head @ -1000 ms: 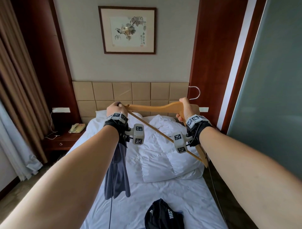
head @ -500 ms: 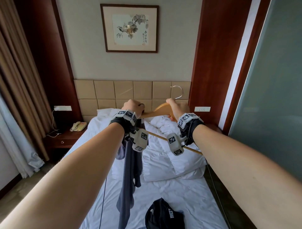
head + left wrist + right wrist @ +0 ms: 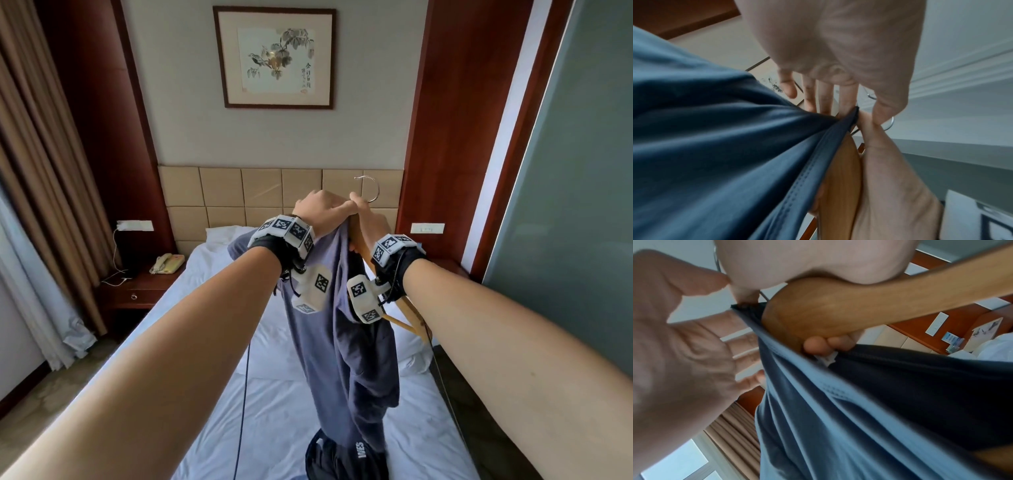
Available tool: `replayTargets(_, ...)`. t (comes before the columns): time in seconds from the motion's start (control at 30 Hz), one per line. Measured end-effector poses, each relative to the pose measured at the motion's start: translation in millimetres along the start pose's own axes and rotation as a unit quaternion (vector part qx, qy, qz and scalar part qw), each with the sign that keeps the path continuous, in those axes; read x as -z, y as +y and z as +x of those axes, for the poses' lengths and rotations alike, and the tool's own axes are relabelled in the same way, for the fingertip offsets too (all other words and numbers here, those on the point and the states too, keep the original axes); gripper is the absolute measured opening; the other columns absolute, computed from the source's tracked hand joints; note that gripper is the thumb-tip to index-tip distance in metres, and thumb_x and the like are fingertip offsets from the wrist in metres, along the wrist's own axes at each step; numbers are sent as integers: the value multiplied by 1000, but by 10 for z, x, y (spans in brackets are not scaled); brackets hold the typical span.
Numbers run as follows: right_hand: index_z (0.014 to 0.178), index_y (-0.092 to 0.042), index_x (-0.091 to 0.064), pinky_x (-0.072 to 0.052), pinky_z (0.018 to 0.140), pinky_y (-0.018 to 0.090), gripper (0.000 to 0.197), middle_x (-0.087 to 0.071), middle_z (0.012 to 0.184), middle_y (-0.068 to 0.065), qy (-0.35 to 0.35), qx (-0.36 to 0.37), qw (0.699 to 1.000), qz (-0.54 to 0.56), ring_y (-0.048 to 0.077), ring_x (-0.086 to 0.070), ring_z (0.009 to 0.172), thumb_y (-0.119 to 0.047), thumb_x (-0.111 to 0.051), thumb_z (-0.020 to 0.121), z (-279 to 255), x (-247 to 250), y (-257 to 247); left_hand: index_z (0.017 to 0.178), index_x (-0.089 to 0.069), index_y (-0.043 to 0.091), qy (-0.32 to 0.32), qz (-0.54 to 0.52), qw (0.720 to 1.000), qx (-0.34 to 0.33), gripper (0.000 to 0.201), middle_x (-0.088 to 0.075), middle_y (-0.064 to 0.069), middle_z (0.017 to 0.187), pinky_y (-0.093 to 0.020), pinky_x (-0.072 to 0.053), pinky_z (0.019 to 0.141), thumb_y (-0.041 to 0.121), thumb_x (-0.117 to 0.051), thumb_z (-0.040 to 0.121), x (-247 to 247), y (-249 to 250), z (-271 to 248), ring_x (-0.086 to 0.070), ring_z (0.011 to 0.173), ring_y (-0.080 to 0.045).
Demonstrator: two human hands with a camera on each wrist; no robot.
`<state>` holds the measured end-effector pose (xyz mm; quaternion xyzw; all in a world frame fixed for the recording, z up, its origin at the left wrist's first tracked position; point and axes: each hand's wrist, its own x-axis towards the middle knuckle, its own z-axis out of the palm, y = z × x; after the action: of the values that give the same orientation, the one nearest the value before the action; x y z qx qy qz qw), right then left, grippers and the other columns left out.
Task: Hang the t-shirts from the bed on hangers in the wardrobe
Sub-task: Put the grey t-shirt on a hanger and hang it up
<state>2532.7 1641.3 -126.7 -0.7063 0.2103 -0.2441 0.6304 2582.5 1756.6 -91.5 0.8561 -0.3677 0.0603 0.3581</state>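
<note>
A blue-grey t-shirt [image 3: 329,329] hangs over the bed from a wooden hanger [image 3: 407,317] held up in front of the headboard. My left hand [image 3: 337,209] pinches the shirt's collar [image 3: 854,113] between thumb and forefinger at the hanger's neck, below the metal hook [image 3: 372,188]. My right hand [image 3: 361,219] grips the hanger's middle [image 3: 838,311], fingers curled under the wood [image 3: 828,342]. The shirt covers one arm of the hanger; the other arm juts bare towards the right. A black t-shirt [image 3: 342,459] lies crumpled on the bed's near end.
The white bed [image 3: 281,404] fills the middle, with a bunched duvet [image 3: 411,363] behind the shirt. A bedside table [image 3: 137,291] with a phone [image 3: 168,263] stands at the left by the curtains [image 3: 41,205]. A frosted glass panel [image 3: 565,205] rises on the right.
My hands have come together and risen. The left hand drew the shirt's collar along the hanger up to the hook. The hanger has swung end-on to me, with the shirt spread wider on it.
</note>
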Motion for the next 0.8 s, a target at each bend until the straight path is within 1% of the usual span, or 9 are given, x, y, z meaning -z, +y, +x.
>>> replayTargets(0.1, 90, -7, -70, -45, 51, 30, 77, -58, 61, 10, -30, 5, 999, -29, 25, -58, 50, -80, -50, 76, -34, 75, -47, 85, -68, 11, 10, -26, 999, -42, 61, -61, -4, 72, -28, -39, 62, 67, -47, 76, -2, -9, 0, -52, 69, -17)
replayTargets(0.23, 109, -10, -67, -47, 49, 26, 89, -63, 73, 11, -80, -9, 995, -54, 23, -60, 52, -88, -38, 76, -21, 172, -40, 102, -65, 28, -76, -60, 995, -4, 60, -67, 1, 104, -40, -49, 94, 78, -46, 74, -45, -24, 21, -63, 99, -19)
replayTargets(0.37, 133, -12, -57, -53, 60, 29, 100, -65, 100, 14, -152, -34, 987, -49, 30, -68, 82, -89, -21, 80, -65, 238, -100, 125, -63, 35, -141, -64, 988, 18, 77, -65, 0, 127, -44, -41, 107, 88, -38, 76, -109, -44, -8, -60, 113, -21)
replayTargets(0.43, 144, -10, -45, -52, 79, 32, 105, -61, 122, 16, -189, -40, 981, -24, 31, -64, 106, -88, -18, 79, -133, 256, -144, 117, -69, 33, -129, -68, 989, 28, 86, -70, 0, 116, -42, -45, 103, 95, -38, 67, -153, -71, -1, -65, 105, -21)
replayTargets(0.53, 146, -11, -44, -44, 96, 35, 95, -61, 129, 11, -202, -39, 979, -10, 28, -60, 114, -82, -27, 85, -62, 325, -113, 90, -75, 31, -76, -34, 996, 41, 84, -73, -3, 84, -32, -50, 76, 100, -41, 57, -162, -97, 16, -68, 80, -22)
replayTargets(0.57, 141, -12, -51, -45, 96, 37, 86, -66, 119, 10, -209, -46, 977, 2, 27, -62, 108, -78, -36, 87, -19, 360, -75, 83, -75, 35, -59, -20, 997, 43, 76, -71, -3, 77, -32, -49, 70, 99, -44, 57, -146, -109, 17, -66, 74, -22)
replayTargets(0.63, 113, -10, -64, -52, 79, 35, 56, -70, 84, 6, -218, -69, 972, 45, 21, -66, 78, -60, -53, 91, 48, 410, 5, 64, -70, 31, -15, -15, 998, 59, 67, -60, -1, 61, -31, -41, 59, 95, -51, 57, -112, -169, 38, -55, 60, -21)
replayTargets(0.73, 97, -8, -62, -57, 73, 29, 11, -67, 87, 11, -186, -65, 980, 26, 22, -65, 74, -8, -52, 92, 107, 435, 61, 68, -73, 21, 18, -3, 997, 77, 64, -53, 2, 58, -28, -36, 57, 83, -58, 59, -92, -272, 89, -49, 57, -19)
replayTargets(0.8, 96, -8, -61, -58, 66, 25, 23, -65, 85, 12, -180, -23, 982, -61, 22, -66, 74, 9, -49, 88, 107, 411, 68, 70, -74, 25, 12, 23, 998, 64, 50, -56, 0, 60, -27, -38, 55, 72, -57, 63, -98, -262, 73, -52, 59, -20)
